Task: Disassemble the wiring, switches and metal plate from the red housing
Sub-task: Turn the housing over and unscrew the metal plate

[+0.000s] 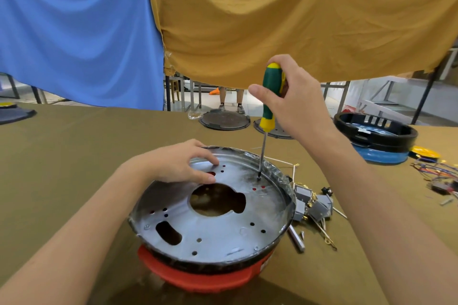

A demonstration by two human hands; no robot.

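Note:
The red housing (198,280) lies on the table in front of me, with the round metal plate (218,233) on top of it. My left hand (178,163) presses flat on the plate's far left part, fingers spread, holding nothing. My right hand (290,99) grips a green and yellow screwdriver (270,96), held nearly upright. Its tip rests on a screw near the plate's far right rim. Grey switches with loose wires (314,203) lie on the table just right of the housing.
A metal pin (296,239) and a small screw lie right of the housing. A black and blue housing (376,138) stands far right, a bundle of coloured wires (438,176) beside it. Two dark round plates (224,120) lie at the back. A person's legs stand behind the table.

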